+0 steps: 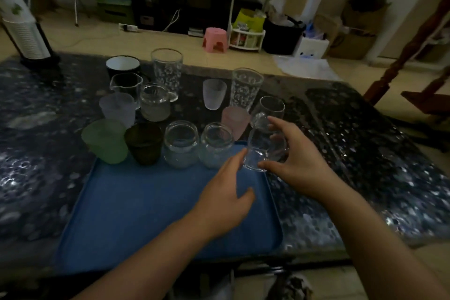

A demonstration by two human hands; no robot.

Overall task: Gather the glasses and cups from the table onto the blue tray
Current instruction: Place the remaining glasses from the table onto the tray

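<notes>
On the flat blue plastic tray (136, 204) I see four vessels lined along its far edge: a frosted green cup (106, 140), then a dark ribbed tumbler (144, 142), then two clear round glass jars (180, 143) (216, 145). Beyond the tray's far edge more glasses stand on the dark speckled table (365, 153), among them a frosted pink cup (235, 120). My left hand (225, 198) hovers over the tray's right half, fingers straight and loose, fingertips touching a clear curved glass (266, 134). My right hand (295, 163) grips that glass, tilted, above the tray's far right corner
</notes>
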